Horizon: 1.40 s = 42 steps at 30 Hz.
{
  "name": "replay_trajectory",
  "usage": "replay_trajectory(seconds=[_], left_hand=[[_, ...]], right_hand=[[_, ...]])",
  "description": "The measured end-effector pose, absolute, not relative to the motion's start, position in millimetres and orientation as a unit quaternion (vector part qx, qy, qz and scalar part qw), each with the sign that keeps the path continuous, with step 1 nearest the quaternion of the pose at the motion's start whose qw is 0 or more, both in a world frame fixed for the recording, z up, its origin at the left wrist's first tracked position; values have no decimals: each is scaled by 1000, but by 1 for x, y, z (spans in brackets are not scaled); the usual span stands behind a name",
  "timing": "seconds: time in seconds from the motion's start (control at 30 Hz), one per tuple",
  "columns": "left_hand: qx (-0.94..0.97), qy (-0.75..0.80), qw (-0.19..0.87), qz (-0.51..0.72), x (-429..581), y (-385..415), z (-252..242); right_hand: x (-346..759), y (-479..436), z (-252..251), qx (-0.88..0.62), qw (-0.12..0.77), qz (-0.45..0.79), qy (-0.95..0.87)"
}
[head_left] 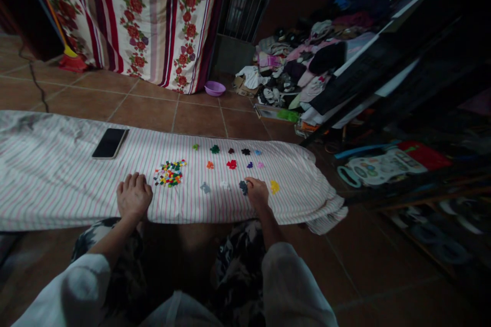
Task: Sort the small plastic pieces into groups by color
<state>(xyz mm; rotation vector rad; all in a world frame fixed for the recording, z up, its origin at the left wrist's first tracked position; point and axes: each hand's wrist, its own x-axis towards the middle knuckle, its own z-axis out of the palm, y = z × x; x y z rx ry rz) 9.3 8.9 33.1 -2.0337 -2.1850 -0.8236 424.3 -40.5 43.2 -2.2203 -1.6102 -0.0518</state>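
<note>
Palm down on the striped cloth, my left hand rests with its fingers slightly bent and nothing visible in them. Just right of it lies a mixed pile of small coloured pieces. My right hand has its fingertips pinched together at the edge of a small dark grey pile. Whatever the pinch holds is too small to make out. A yellow pile is right of this hand; a white pile and a grey pile are to its left.
Farther back are single-colour piles, among them red, orange, dark green and black. A phone lies at the back left. Beyond the cloth, a purple basin and heaped clothes are on the floor.
</note>
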Motion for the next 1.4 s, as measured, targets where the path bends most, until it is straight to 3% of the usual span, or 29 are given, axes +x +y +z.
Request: replay_trajectory(seconds=[0.67, 1.07, 1.4], left_hand=[[-654, -707, 23, -268, 10, 9, 32], [-658, -703, 29, -268, 8, 9, 30], [-652, -713, 19, -258, 9, 11, 30]], right_hand=[[423, -46, 33, -809, 172, -11, -561], [431, -47, 23, -773, 224, -13, -594], [393, -25, 39, -709, 343, -43, -615]])
